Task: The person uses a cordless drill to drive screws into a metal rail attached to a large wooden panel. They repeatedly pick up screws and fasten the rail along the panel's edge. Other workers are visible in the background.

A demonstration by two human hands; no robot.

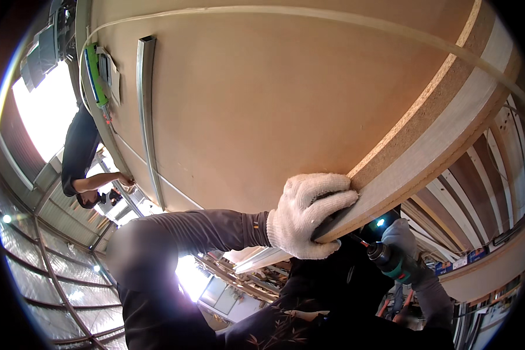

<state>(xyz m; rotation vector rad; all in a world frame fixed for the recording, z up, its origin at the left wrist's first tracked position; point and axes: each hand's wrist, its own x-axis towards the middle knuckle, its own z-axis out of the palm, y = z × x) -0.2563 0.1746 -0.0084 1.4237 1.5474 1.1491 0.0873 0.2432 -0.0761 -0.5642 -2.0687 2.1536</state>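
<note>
The left hand (306, 213), in a white knit glove, has its fingers clamped over the edge of the large wooden panel (262, 99), steadying it. The right hand (402, 239) grips a green cordless drill (385, 256) just beneath that edge. Fastening looks under way; next, the bit must meet the edge squarely.

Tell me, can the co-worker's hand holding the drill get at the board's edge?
Probably yes. The grey-gloved hand holds the drill just beneath the board's edge, beside the white-gloved hand gripping it; nothing visible lies between.
</note>
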